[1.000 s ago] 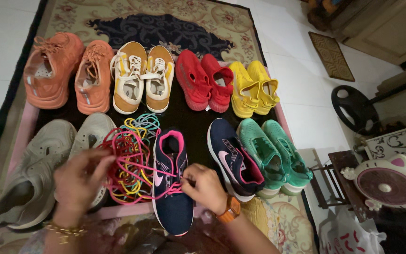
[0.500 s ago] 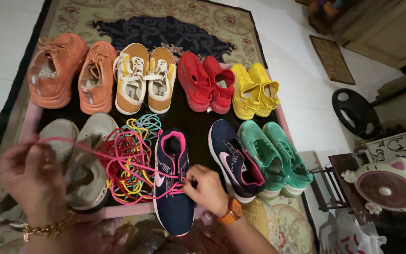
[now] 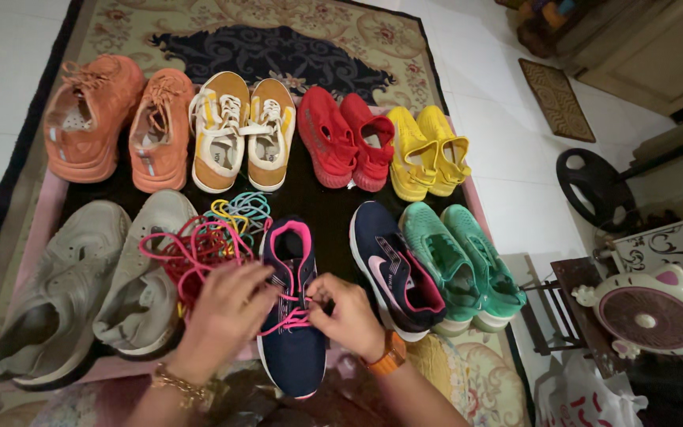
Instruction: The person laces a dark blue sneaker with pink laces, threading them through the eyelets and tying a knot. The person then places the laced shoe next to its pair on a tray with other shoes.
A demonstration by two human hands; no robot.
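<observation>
A navy shoe with pink lining [image 3: 290, 348] lies toe toward me on a dark mat. A pink lace [image 3: 294, 320] is partly threaded through its eyelets. My right hand [image 3: 348, 316] pinches that lace at the shoe's right side. My left hand [image 3: 227, 308] has come in over the shoe's left side and holds the lace's other part. A tangle of pink, yellow, red and teal laces [image 3: 207, 237] sits just left of the shoe. Its navy partner [image 3: 393, 265] lies to the right.
Grey shoes [image 3: 73, 285] lie at the left, teal shoes [image 3: 460, 261] at the right. The back row holds orange [image 3: 112, 119], tan [image 3: 243, 130], red [image 3: 345, 134] and yellow pairs [image 3: 428, 150]. A small pink fan [image 3: 658, 308] and a dark round weight [image 3: 594, 182] stand right.
My left hand pulled the pink lace far out to the left, then swung back to the navy shoe. My right hand stayed at the eyelets.
</observation>
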